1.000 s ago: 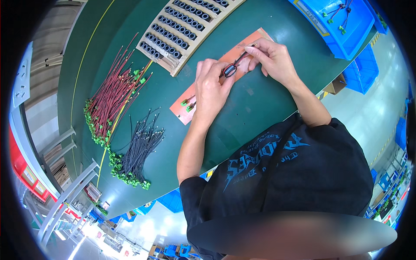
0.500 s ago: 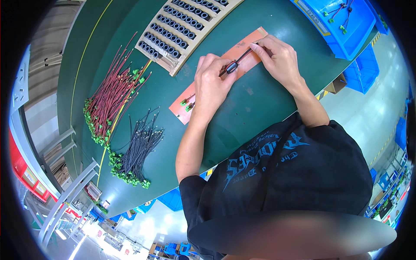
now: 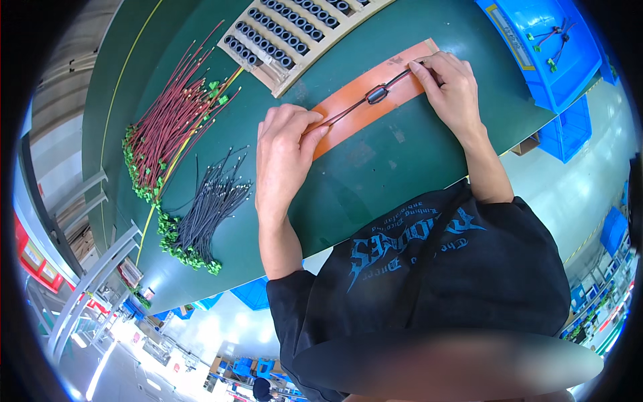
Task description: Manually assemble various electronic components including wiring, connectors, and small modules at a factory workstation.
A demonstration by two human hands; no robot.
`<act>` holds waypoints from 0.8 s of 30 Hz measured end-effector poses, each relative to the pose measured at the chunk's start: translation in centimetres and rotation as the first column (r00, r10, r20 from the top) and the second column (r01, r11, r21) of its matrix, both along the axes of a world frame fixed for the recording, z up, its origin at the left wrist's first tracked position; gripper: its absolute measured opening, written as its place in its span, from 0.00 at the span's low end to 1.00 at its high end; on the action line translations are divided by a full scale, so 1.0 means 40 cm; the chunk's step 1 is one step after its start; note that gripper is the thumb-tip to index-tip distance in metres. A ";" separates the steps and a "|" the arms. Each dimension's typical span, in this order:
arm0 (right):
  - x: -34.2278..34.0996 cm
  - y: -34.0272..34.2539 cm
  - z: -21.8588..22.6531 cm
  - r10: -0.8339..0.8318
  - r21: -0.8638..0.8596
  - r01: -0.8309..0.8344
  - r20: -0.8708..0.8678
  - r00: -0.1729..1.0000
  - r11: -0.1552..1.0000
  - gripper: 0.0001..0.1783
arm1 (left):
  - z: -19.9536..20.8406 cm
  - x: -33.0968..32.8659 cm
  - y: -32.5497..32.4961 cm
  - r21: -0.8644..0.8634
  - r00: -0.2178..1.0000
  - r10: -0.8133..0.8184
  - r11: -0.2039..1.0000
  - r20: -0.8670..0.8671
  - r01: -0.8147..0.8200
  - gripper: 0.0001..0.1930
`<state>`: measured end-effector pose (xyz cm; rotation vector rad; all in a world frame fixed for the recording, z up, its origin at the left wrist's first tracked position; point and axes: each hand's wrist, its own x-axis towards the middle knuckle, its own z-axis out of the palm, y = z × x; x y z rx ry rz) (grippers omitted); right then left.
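Note:
A thin cable point(image 3: 348, 110) with a small black cylinder point(image 3: 377, 95) threaded on it lies stretched along an orange mat point(image 3: 365, 94) on the green table point(image 3: 375, 167). My left hand point(image 3: 284, 151) pins the cable's left end against the mat. My right hand point(image 3: 452, 84) pinches the right end near the mat's far corner. The cable is taut between both hands, with the cylinder about midway.
A bundle of red wires point(image 3: 177, 120) with green tags lies at the left. Below it is a bundle of dark wires point(image 3: 207, 208). A tray of black cylinders point(image 3: 288, 30) stands behind the mat. Blue bins point(image 3: 542, 40) hold finished pieces at the right.
My hands have moved apart along the mat and the cable is now pulled out straight. The black cylinder sits farther from my left hand than before.

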<state>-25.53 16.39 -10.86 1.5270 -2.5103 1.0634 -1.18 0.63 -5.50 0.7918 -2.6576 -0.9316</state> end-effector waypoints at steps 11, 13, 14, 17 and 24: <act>-0.001 -0.004 -0.001 -0.003 0.007 0.002 0.021 1.000 1.000 0.08 | -0.027 -0.020 0.025 -0.130 0.997 -0.074 0.988 0.033 0.078 0.03; -0.002 -0.003 0.001 0.002 0.005 -0.002 0.015 1.000 1.000 0.08 | -0.036 -0.040 0.034 -0.135 0.997 -0.074 0.988 0.021 0.077 0.03; -0.002 -0.003 0.001 0.003 0.003 -0.003 0.010 1.000 1.000 0.08 | -0.043 -0.049 0.038 -0.134 0.997 -0.076 0.988 0.008 0.076 0.03; -0.004 -0.001 -0.003 0.002 0.017 -0.002 0.013 1.000 1.000 0.08 | -0.048 -0.068 0.043 -0.130 0.997 -0.081 0.988 0.005 0.081 0.05; -0.003 0.001 -0.013 -0.005 0.010 0.005 0.011 1.000 1.000 0.08 | -0.066 -0.139 0.080 0.045 0.987 -0.027 0.998 -0.160 0.035 0.14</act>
